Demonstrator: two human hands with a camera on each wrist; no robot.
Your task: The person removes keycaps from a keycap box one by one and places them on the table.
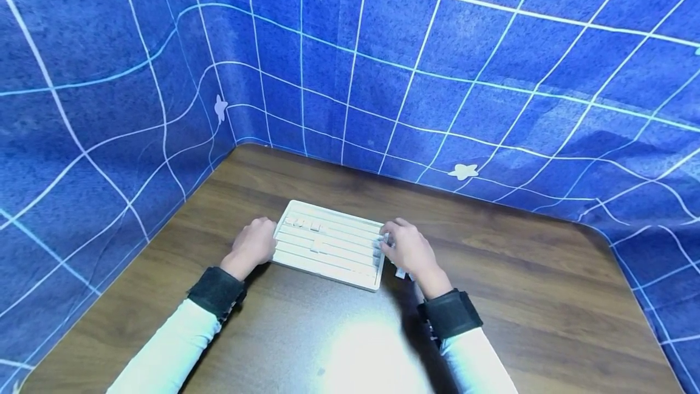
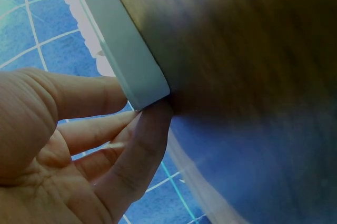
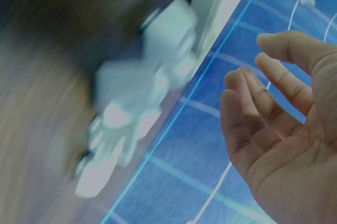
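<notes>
A white rectangular tray with long parallel ridges lies on the table, a few small whitish blocks standing in its rows. At its left end my left hand grips the edge. The left wrist view has the thumb and a finger of that hand pinching a corner of the tray. Over the tray's right end hovers my right hand, fingers loosely bent. Seen from the right wrist, this hand holds nothing; a blurred cluster of small white pieces lies on the table beside the tray.
The brown wooden table has rounded far corners. A blue curtain with white grid lines and stars hangs along its back and left side. Bright glare covers the table's near middle.
</notes>
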